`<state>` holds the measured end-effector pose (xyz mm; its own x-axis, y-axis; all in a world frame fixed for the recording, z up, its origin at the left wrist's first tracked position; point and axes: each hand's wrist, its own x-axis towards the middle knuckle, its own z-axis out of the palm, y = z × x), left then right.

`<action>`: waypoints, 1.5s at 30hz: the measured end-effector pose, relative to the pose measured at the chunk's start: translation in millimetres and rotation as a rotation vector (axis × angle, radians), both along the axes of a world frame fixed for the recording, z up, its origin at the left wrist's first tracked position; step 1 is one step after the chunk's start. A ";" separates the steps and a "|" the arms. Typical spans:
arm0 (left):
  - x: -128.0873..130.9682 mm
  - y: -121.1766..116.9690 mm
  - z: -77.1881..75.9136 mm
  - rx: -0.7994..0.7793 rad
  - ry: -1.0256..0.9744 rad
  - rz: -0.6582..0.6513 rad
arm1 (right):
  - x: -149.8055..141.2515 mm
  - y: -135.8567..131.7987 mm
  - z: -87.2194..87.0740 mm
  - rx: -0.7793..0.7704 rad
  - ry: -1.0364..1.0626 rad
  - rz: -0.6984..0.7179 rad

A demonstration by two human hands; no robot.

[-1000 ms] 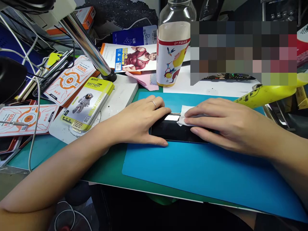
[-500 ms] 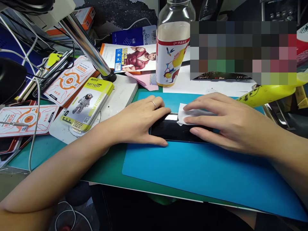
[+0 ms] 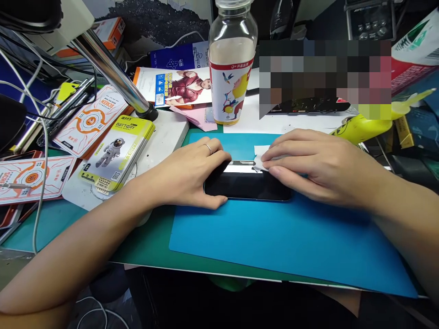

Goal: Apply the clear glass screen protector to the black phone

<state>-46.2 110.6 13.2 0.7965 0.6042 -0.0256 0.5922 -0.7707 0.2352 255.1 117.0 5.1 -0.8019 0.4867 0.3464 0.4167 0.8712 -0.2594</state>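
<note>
On the far half of the blue mat (image 3: 274, 242), the left hand (image 3: 195, 171) spans a black phone (image 3: 248, 185) edge to edge, while the right hand (image 3: 308, 167) pinches a white wipe (image 3: 260, 155) over its far edge. Wiping seems in hand, and another stroke would call for steady bracing. The mat offers more room nearward; a bottle (image 3: 229, 82) stands just beyond its far edge.

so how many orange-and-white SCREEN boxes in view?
2: the farther SCREEN box behind the yellow BATTERY box, and the nearer SCREEN box to its left, at the picture's left edge. More may be hidden underneath.
</note>
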 end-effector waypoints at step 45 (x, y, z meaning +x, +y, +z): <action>-1.0 0.0 1.6 -0.014 0.000 0.017 | 0.3 6.8 -7.3 -0.177 0.048 -0.208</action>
